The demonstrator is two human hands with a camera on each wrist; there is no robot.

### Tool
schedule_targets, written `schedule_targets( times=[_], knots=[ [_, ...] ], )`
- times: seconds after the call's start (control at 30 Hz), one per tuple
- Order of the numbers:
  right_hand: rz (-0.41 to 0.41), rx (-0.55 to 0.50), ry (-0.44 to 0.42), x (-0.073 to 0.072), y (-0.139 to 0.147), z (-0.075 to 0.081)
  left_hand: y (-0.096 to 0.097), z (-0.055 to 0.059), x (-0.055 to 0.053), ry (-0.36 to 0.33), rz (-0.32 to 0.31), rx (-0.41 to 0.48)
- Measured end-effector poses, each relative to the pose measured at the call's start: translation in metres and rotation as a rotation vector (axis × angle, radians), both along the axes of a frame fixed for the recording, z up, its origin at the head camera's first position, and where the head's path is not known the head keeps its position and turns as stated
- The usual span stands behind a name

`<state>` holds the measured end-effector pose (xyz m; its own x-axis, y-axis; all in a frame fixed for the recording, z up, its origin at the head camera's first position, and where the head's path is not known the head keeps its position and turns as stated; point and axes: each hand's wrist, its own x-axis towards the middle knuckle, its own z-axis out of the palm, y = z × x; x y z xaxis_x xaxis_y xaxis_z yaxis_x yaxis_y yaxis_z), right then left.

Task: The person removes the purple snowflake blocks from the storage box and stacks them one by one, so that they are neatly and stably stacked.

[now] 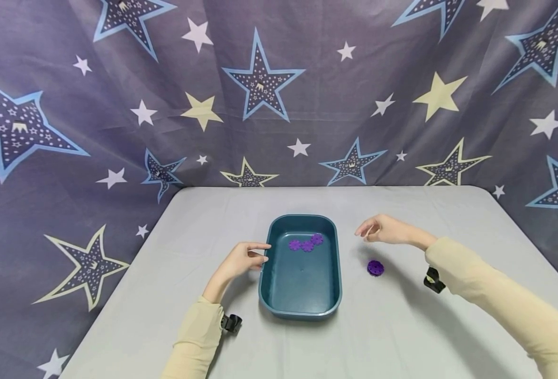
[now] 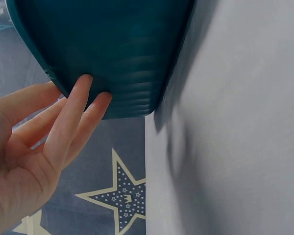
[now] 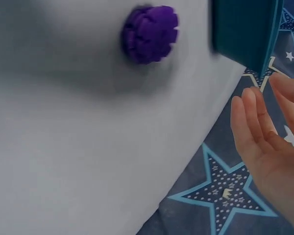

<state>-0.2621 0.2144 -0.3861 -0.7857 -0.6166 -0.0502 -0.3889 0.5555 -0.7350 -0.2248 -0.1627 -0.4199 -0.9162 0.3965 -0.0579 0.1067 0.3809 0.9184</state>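
A dark teal plastic bin (image 1: 301,287) stands on the table, with several purple notched discs (image 1: 307,246) lying flat near its far end. My left hand (image 1: 241,260) holds the bin's left rim; in the left wrist view two fingers (image 2: 71,112) lie along the outer wall and other digits reach over the edge. To the right of the bin, my right hand (image 1: 388,230) hovers above the table with loosely bent fingers and nothing visible in them. Nearer to me than that hand, a small stack of purple notched discs (image 1: 376,268) sits on the table, also seen as a stack (image 3: 149,34) in the right wrist view.
A pale cloth covers the table (image 1: 203,221). Behind it and at both sides hangs a dark curtain (image 1: 279,137) printed with stars. Each wrist wears a small black camera, one at the left wrist (image 1: 231,323) and one at the right wrist (image 1: 434,280).
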Motion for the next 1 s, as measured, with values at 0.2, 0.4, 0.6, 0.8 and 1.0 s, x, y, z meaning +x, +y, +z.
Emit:
schedule_targets(
  times=[0.2, 0.4, 0.6, 0.8, 1.0],
  knots=[
    [0.007, 0.031, 0.025, -0.004, -0.016, 0.010, 0.002, 0.002, 0.000, -0.004, 0.014, -0.004],
    [0.028, 0.065, 0.045, -0.007, -0.033, 0.018, -0.001, -0.002, -0.001, 0.007, -0.003, 0.031],
    [0.070, 0.084, 0.065, -0.011, -0.051, 0.022, -0.007, -0.014, -0.008, 0.048, -0.046, 0.085],
    [0.101, 0.104, 0.085, -0.015, -0.066, 0.024, -0.001, -0.002, -0.001, -0.001, 0.003, 0.020],
    [0.140, 0.135, 0.125, -0.019, -0.080, 0.025, 0.000, 0.000, 0.000, 0.004, 0.003, -0.005]
  ],
)
